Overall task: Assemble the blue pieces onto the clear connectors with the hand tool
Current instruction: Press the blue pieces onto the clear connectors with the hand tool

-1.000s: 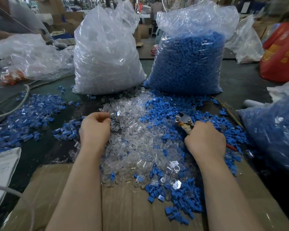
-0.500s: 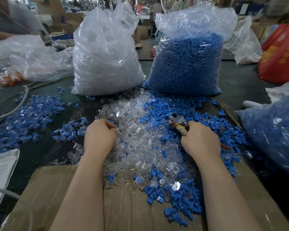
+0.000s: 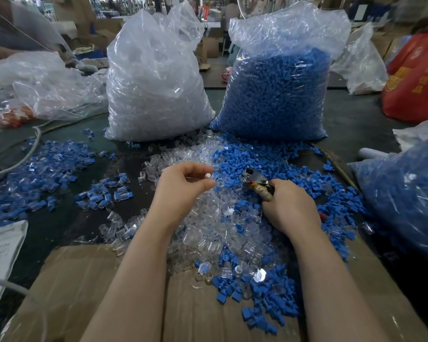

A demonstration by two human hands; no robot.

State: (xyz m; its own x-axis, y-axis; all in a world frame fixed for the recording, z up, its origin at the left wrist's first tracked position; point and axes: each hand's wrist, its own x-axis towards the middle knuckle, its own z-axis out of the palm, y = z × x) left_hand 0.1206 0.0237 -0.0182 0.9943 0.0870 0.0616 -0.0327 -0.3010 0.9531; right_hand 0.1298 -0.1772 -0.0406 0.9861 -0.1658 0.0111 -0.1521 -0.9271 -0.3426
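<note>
A loose heap of clear connectors (image 3: 208, 233) covers the middle of the table, with blue pieces (image 3: 265, 164) scattered around and behind it. My left hand (image 3: 181, 186) is raised over the heap and pinches one clear connector (image 3: 207, 175) between thumb and fingertips. My right hand (image 3: 289, 208) grips the wrapped handle of the hand tool (image 3: 256, 180), whose metal jaws point left toward the left hand. A spread of assembled blue-and-clear parts (image 3: 47, 169) lies at the left.
Two tall plastic bags stand behind the heap: one of clear connectors (image 3: 153, 82), one of blue pieces (image 3: 277, 90). Another blue-filled bag (image 3: 405, 193) lies at the right. Flattened cardboard (image 3: 84, 292) covers the near edge. A grey cable (image 3: 22, 159) curves at the left.
My left hand has lifted out of the clear heap and moved right, now pinching a clear connector. The right hand with the tool has stayed almost in place.
</note>
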